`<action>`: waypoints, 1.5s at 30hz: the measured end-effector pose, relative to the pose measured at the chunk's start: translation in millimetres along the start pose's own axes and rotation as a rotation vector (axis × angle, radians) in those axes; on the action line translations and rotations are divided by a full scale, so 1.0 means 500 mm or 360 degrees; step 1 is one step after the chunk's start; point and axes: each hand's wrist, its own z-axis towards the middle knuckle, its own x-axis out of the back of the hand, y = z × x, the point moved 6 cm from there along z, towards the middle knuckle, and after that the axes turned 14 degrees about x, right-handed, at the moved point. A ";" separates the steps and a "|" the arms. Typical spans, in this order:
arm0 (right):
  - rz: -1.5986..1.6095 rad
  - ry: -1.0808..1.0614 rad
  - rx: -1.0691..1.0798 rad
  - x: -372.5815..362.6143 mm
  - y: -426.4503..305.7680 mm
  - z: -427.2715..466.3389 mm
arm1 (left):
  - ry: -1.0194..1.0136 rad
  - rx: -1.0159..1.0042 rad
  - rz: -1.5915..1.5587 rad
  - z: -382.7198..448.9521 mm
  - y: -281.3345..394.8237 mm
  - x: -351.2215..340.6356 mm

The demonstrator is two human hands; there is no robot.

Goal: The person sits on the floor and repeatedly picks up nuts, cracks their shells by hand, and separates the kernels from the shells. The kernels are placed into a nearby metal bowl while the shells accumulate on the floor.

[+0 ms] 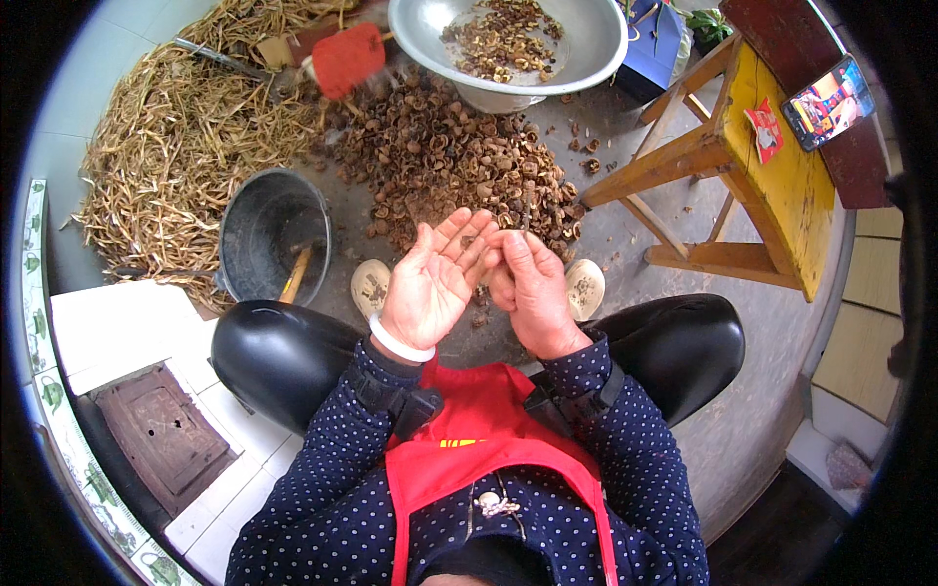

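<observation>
My left hand (432, 289) is turned palm up over the shell heap, its fingers spread and the palm bare. A small brown spot shows at the fingers; I cannot tell whether it is a crumb or a gap. Beside those fingertips, my right hand (529, 282) pinches a thin metal pick (527, 212), its shaft pointing away from me. Beyond both hands lies a heap of broken walnut shells (454, 146). At the far side a wide metal basin (612, 51) holds shelled walnut pieces (506, 44).
Left of the heap, a black bucket (245, 220) contains a wooden-handled tool (295, 277). Dry husks (176, 139) are piled behind it, near a blurred red object (348, 62). A yellow wooden stool (780, 198) at right bears a phone (828, 102) and a red wrapper (766, 132).
</observation>
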 end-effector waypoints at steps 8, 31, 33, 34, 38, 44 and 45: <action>0.0054 0.0235 0.0288 0.047 -0.075 0.011 | 0.0825 -0.0532 0.0938 0.001 0.080 0.101; -0.0045 0.0274 0.0345 0.038 -0.141 -0.006 | 0.1771 -0.0367 0.3528 0.076 -0.041 0.406; -0.0051 0.0274 0.0327 0.036 -0.139 -0.006 | 0.1758 -0.0376 0.3536 0.065 -0.034 0.409; -0.0042 0.0260 0.0324 0.034 -0.138 -0.005 | 0.1766 -0.0371 0.3544 0.061 -0.030 0.411; -0.0080 0.0259 0.0317 0.035 -0.137 -0.006 | 0.1680 -0.0499 0.3415 0.063 -0.024 0.411; -0.0025 0.0261 0.0332 0.035 -0.139 -0.011 | 0.1679 -0.0732 0.3340 0.062 -0.009 0.422; -0.0019 0.0239 0.0340 0.034 -0.141 -0.010 | 0.1703 -0.0776 0.3192 0.060 -0.001 0.421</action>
